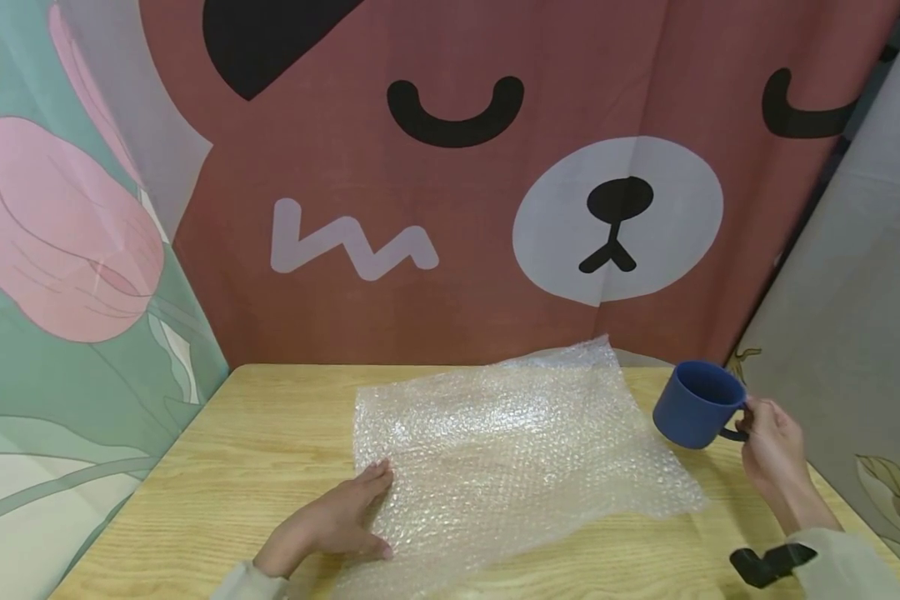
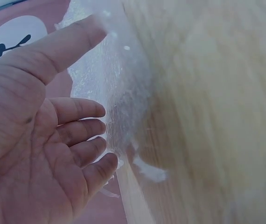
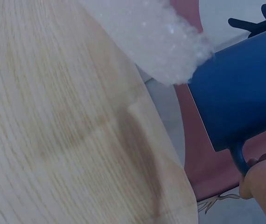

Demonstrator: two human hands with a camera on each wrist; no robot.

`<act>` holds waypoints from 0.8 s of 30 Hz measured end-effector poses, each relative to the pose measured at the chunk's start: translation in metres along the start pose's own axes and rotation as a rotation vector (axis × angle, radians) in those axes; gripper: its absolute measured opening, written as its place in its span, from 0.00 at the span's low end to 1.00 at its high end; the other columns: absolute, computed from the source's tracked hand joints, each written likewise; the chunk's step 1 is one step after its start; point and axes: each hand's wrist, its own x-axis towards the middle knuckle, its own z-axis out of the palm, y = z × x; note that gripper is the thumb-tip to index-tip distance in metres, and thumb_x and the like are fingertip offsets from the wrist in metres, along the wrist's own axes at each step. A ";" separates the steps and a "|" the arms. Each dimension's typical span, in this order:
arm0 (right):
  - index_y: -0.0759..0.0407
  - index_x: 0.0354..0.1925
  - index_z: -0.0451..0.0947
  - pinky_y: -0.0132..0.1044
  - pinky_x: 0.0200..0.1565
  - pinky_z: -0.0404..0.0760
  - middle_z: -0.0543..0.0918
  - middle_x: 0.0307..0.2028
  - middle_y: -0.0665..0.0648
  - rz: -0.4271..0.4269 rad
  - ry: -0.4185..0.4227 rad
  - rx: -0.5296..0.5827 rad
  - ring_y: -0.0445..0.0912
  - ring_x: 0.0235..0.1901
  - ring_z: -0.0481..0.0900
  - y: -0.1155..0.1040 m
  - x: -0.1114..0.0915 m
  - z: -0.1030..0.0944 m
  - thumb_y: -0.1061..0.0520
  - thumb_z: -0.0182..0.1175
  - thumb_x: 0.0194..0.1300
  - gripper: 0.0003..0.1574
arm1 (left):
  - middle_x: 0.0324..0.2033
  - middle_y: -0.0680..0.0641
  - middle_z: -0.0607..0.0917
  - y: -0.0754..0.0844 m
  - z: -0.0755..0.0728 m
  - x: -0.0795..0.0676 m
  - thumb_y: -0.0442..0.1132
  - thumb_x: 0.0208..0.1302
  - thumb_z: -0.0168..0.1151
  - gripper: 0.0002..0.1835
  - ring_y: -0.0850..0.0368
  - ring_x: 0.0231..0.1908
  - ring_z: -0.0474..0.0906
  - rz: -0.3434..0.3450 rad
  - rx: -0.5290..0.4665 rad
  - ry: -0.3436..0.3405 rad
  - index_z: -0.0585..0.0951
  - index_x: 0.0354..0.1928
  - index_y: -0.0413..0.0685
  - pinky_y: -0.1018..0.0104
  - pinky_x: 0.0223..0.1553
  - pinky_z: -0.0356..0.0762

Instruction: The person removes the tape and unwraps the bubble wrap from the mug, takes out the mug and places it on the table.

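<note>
A blue mug (image 1: 686,412) hangs above the table's right side, tilted a little, with its handle toward my right hand (image 1: 774,442). That hand pinches the handle; in the right wrist view the mug (image 3: 240,88) shows its side and part of the grip. A sheet of clear bubble wrap (image 1: 495,450) lies spread over the middle of the table, its right edges lifting slightly. My left hand (image 1: 337,517) touches the sheet's left edge, fingers spread and fairly straight. In the left wrist view the palm of the left hand (image 2: 44,140) shows, with fingertips against the bubble wrap (image 2: 128,79).
The light wooden table (image 1: 285,425) runs back to a brown curtain (image 1: 465,317) printed with a bear's face. A floral curtain (image 1: 60,367) hangs on the left and a pale curtain (image 1: 855,325) on the right, close to the right hand.
</note>
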 end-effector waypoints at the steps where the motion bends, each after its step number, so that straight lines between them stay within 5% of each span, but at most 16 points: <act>1: 0.61 0.17 0.66 0.26 0.33 0.64 0.65 0.25 0.48 0.005 0.007 0.000 0.41 0.31 0.62 0.001 0.001 -0.001 0.62 0.46 0.74 0.25 | 0.70 0.29 0.54 0.000 0.000 0.000 0.54 0.46 0.75 0.55 0.34 0.70 0.48 -0.002 -0.001 -0.001 0.61 0.67 0.25 0.39 0.66 0.50; 6: 0.61 0.18 0.68 0.26 0.32 0.64 0.65 0.24 0.48 0.016 0.033 -0.002 0.41 0.30 0.62 0.006 0.006 -0.005 0.62 0.47 0.73 0.24 | 0.70 0.28 0.54 0.001 0.000 -0.001 0.53 0.46 0.76 0.54 0.33 0.69 0.49 -0.007 -0.008 -0.004 0.62 0.67 0.25 0.40 0.65 0.50; 13: 0.58 0.20 0.70 0.25 0.32 0.67 0.68 0.27 0.47 -0.033 -0.015 -0.020 0.40 0.30 0.64 0.045 0.044 -0.048 0.57 0.54 0.72 0.21 | 0.70 0.29 0.54 0.003 -0.001 -0.002 0.53 0.47 0.75 0.54 0.34 0.70 0.49 -0.018 -0.021 -0.012 0.62 0.67 0.25 0.39 0.65 0.50; 24: 0.57 0.18 0.68 0.25 0.29 0.63 0.66 0.26 0.46 -0.002 0.057 -0.081 0.39 0.28 0.61 0.032 0.031 -0.030 0.57 0.50 0.73 0.24 | 0.70 0.29 0.54 0.005 -0.002 -0.002 0.52 0.48 0.75 0.53 0.34 0.70 0.49 -0.018 -0.030 -0.009 0.61 0.67 0.25 0.39 0.65 0.50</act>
